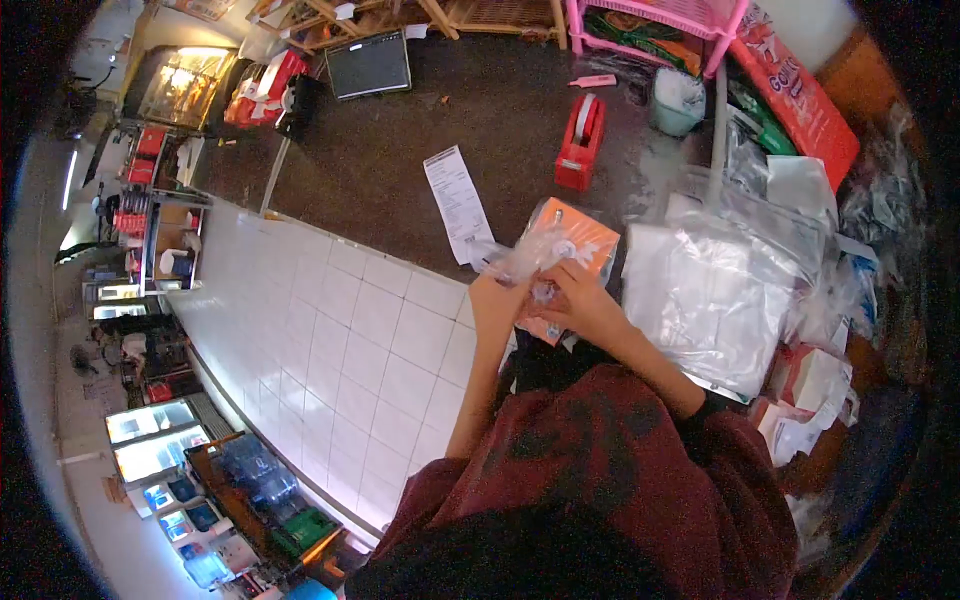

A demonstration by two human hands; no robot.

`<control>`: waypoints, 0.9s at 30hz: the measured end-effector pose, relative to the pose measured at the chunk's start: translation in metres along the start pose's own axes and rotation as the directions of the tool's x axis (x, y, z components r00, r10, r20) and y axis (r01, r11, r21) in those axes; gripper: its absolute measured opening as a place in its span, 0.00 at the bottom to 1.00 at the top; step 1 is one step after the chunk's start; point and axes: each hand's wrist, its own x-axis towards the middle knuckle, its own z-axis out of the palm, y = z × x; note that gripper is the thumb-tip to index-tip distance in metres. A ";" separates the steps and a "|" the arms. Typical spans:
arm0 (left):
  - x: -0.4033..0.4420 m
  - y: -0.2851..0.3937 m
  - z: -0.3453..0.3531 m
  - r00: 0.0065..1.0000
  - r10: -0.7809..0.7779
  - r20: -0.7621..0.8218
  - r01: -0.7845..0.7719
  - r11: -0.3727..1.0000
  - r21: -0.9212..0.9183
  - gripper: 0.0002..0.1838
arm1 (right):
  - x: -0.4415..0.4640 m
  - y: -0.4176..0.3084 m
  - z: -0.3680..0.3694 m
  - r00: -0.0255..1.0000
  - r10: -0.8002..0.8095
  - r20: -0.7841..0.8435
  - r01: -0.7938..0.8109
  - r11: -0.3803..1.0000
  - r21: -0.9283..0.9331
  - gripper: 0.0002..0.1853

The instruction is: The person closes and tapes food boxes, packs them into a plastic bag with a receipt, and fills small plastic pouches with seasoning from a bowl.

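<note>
My left hand [500, 297] is closed on the gathered clear plastic bag [533, 252]. Close beside it, my right hand [580, 300] has its fingers bent and pinched on the same plastic, near the left fingertips. Under both hands lies an orange flat packet [592, 238] with white print, partly hidden by the bag and my fingers. A printed paper receipt [458, 205] lies just beyond my left hand, its lower end near the plastic. Further off stands a red tape dispenser [577, 160].
To the right is a stack of clear plastic bags [700, 300], with crumpled wrappers [815, 395] beside it. A green-tinted container [678, 103], a pink rack [650, 20] and a dark tablet [369, 66] stand along the back. White tiled floor [340, 310] lies left of the dark counter [370, 170].
</note>
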 end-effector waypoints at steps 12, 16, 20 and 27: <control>0.000 -0.008 0.007 0.994 0.075 -0.078 -0.089 0.976 -0.200 0.19 | 0.001 0.011 0.004 0.989 0.145 0.041 -0.149 0.981 0.121 0.09; 0.004 -0.011 0.001 0.999 0.047 -0.015 -0.050 0.963 -0.265 0.21 | 0.003 0.002 0.004 0.997 0.081 -0.008 -0.081 0.997 0.017 0.08; 0.000 -0.015 0.002 0.990 0.131 -0.050 -0.137 0.975 -0.175 0.21 | 0.004 0.004 0.008 0.980 0.185 -0.077 -0.176 0.978 0.110 0.09; 0.012 -0.020 0.003 0.989 0.120 0.085 -0.027 0.717 -0.696 0.19 | 0.009 0.010 0.010 0.874 0.483 -0.063 -0.444 0.843 0.304 0.05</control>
